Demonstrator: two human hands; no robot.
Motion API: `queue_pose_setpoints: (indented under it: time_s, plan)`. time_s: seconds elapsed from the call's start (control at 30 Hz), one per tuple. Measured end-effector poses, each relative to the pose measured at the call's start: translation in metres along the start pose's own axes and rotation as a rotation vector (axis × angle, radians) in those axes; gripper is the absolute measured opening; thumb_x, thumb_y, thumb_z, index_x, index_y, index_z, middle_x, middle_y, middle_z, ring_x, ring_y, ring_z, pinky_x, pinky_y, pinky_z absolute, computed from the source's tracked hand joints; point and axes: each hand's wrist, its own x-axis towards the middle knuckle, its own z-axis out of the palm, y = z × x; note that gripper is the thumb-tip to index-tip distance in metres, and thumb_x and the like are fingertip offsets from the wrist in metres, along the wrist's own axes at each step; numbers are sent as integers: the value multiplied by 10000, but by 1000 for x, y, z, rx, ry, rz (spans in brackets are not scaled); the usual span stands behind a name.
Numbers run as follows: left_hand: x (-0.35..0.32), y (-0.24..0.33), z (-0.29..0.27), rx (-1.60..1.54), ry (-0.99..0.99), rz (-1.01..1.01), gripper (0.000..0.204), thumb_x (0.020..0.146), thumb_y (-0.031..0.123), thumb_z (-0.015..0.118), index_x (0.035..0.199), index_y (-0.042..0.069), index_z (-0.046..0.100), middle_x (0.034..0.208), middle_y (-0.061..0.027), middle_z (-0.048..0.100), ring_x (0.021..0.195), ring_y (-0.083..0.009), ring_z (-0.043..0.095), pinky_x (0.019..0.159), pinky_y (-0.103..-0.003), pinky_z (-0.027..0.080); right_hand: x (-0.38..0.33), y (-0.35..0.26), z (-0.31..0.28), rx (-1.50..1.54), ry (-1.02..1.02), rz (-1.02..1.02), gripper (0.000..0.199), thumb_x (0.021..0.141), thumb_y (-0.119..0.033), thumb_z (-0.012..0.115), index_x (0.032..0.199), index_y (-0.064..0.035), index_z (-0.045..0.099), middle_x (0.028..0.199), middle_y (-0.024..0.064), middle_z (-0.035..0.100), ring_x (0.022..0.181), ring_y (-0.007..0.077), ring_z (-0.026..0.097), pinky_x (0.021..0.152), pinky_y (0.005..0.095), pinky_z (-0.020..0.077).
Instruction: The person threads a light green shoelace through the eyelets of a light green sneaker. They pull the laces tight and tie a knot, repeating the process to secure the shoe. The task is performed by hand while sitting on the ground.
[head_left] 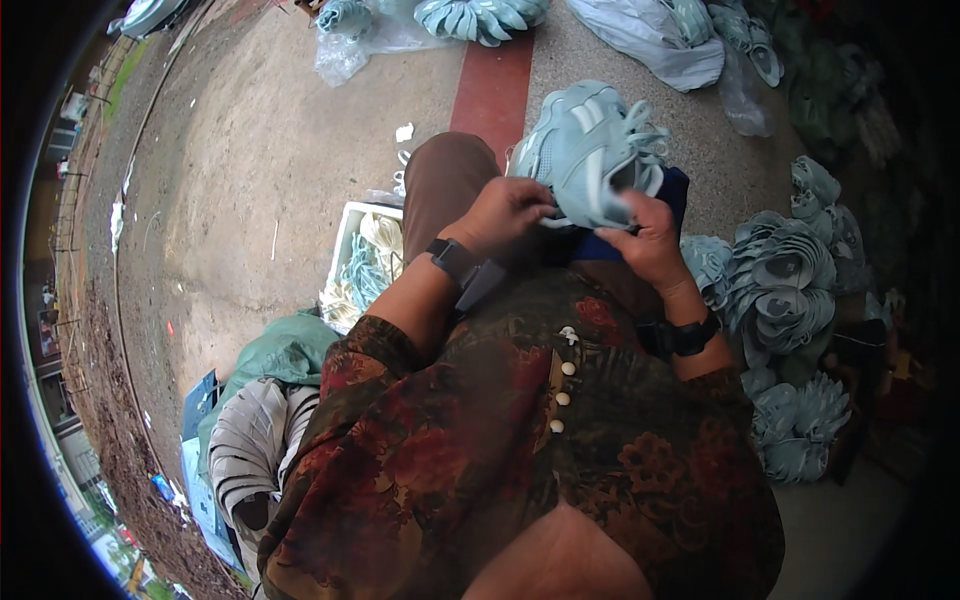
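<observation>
A pale teal shoe upper (588,145) with loose laces rests on my lap above a dark blue cloth (672,190). My left hand (505,213) grips its near edge with fingers curled. My right hand (645,232) pinches the upper's right side near the laces. Both wrists wear black bands. My brown trouser leg (445,180) runs up under the left hand.
A white crate (349,232) of pale laces stands by my left knee. Stacks of teal shoe uppers (785,290) lie at my right and more (478,17) at the far top. Green and white sacks (262,400) sit lower left. A red floor stripe (495,85) runs ahead.
</observation>
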Motion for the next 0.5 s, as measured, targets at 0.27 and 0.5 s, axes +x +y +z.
queue_pose_setpoints:
  time_s: [0.27,0.5]
  plan:
    - [-2,-25,7,438,-238,224,173,690,167,644,832,69,630,848,-105,575,782,-299,588,677,-370,487,0,-4,8,149,323,53,211,690,-7,683,878,15,588,766,44,629,668,97,544,612,253,443]
    - [2,-28,24,546,-197,569,137,718,170,600,824,87,623,791,-85,531,731,-274,584,622,-372,492,-32,-19,-26,-131,461,-203,276,686,-1,690,934,54,581,916,116,637,799,152,582,744,272,449]
